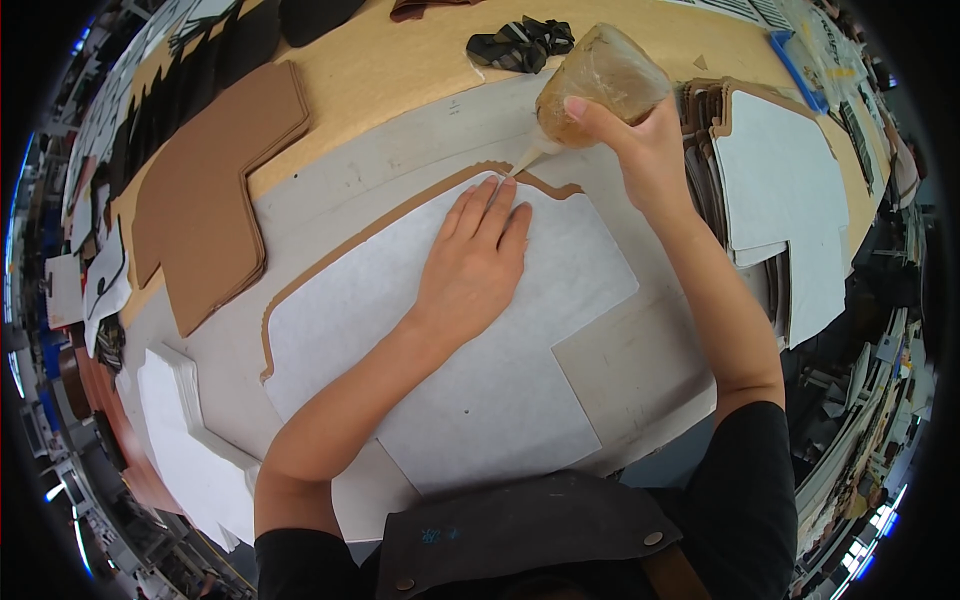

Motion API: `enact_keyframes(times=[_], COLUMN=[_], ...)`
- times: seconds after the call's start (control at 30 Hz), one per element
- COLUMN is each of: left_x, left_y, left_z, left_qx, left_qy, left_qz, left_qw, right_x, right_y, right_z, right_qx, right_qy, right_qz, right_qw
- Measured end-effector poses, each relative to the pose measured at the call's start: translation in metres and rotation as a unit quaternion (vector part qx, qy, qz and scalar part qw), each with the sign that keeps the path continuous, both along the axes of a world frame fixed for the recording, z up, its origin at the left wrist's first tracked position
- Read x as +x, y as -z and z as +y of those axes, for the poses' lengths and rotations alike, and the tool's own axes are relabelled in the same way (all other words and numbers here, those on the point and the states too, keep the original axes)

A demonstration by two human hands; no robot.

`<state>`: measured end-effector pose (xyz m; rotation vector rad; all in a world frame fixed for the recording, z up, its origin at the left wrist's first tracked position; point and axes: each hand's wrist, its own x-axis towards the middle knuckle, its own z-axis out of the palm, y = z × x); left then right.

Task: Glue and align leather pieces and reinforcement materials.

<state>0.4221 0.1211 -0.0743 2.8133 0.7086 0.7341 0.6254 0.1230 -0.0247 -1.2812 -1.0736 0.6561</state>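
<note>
A large white sheet (450,370) lies over a brown leather-like piece (345,235), whose scalloped edge shows along the far side. My left hand (475,250) lies flat on the sheet near that far edge, fingers stretched out and a little apart. My right hand (645,140) grips a tilted, clear squeeze bottle (605,80) of amber liquid, likely glue. Its narrow pale nozzle points down to the left, and the tip is at the brown edge just beyond my left fingertips. Whether liquid is coming out I cannot tell.
Brown cut pieces (215,190) are stacked at the left. White sheets (180,420) lie at the near left. A stack of white-topped brown pieces (780,190) stands at the right. Beyond the grey work board (400,135) sits a crumpled dark striped cloth (520,45). A blue tray (798,70) is at the far right.
</note>
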Motion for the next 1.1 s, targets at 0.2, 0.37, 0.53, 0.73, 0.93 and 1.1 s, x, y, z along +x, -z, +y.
enact_keyframes(times=[0.2,0.37,0.53,0.73,0.93,1.1], left_x=[-0.001,-0.002,-0.002,-0.001,-0.001,0.0], left_y=[0.0,-0.001,-0.003,-0.005,-0.009,-0.004], left_z=[0.001,0.001,0.002,0.002,0.007,0.027], left_qx=[-0.004,-0.002,-0.004,-0.014,-0.015,0.026], left_qy=[0.007,-0.012,-0.012,-0.022,-0.027,-0.087], left_qz=[-0.007,-0.012,-0.005,0.008,0.035,0.136], left_qw=[1.0,1.0,1.0,1.0,0.999,0.987], right_x=[0.007,0.011,0.012,0.021,0.047,0.055], right_y=[-0.001,0.001,-0.005,-0.01,-0.05,-0.08], right_z=[-0.002,-0.002,-0.007,-0.018,-0.06,-0.113], right_qx=[-0.016,-0.021,-0.02,-0.045,-0.054,-0.096], right_qy=[-0.008,0.011,-0.001,-0.01,0.023,0.073], right_qz=[0.0,-0.004,0.021,0.03,0.198,0.212], right_qw=[1.0,1.0,1.0,0.998,0.978,0.97])
